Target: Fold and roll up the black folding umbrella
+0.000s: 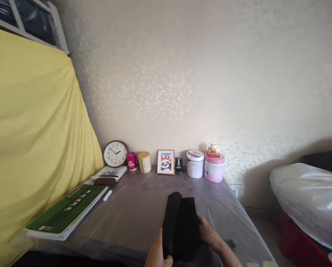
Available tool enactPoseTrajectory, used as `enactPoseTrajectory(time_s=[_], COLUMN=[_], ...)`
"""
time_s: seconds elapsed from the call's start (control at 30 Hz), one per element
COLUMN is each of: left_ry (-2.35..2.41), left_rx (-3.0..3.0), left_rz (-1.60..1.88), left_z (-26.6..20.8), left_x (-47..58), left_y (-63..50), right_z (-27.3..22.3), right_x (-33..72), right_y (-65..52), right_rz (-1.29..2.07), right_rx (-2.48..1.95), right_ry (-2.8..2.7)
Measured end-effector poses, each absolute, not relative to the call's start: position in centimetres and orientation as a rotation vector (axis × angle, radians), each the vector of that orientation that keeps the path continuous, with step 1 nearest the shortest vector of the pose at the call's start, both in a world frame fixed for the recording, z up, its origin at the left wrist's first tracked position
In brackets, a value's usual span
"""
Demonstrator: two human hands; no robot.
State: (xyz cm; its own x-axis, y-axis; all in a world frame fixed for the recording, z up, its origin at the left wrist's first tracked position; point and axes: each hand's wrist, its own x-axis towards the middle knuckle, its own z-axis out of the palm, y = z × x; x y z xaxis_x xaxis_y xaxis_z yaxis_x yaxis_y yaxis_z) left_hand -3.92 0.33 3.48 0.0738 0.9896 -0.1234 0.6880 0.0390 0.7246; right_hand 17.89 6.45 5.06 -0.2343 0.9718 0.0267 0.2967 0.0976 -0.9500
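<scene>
A black, partly rolled sheet-like thing stands out from the near edge of the table, with a thick roll on its left side and a flat flap on its right. I cannot make out its exact kind. My left hand is closed around the lower end of the roll, thumb toward me. On the other side, my right hand grips the right edge of the flap, its fingertips partly hidden behind it. A small dark item lies by my right forearm, too blurred to name.
The table has a grey cover. Large green-covered books lie left, beside a white pen-like object and brown case. Along the wall stand a clock, tins, a panda picture and tubs. Yellow cloth hangs left.
</scene>
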Motion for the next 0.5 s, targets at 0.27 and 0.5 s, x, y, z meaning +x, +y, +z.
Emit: enactPoseTrajectory(time_s=[0.27,0.5], left_ry=[1.687,1.717], left_rx=[1.818,1.811], left_rz=[0.567,0.544], left_z=[3.5,3.4], left_x=[-3.5,-3.1], left_y=[-0.4,-0.4], right_z=[7.4,7.8], right_x=[19.1,18.0], right_y=[6.8,6.5], right_rz=[0.716,0.943], right_rx=[-1.664,-1.78], right_ry=[-1.58,-1.496])
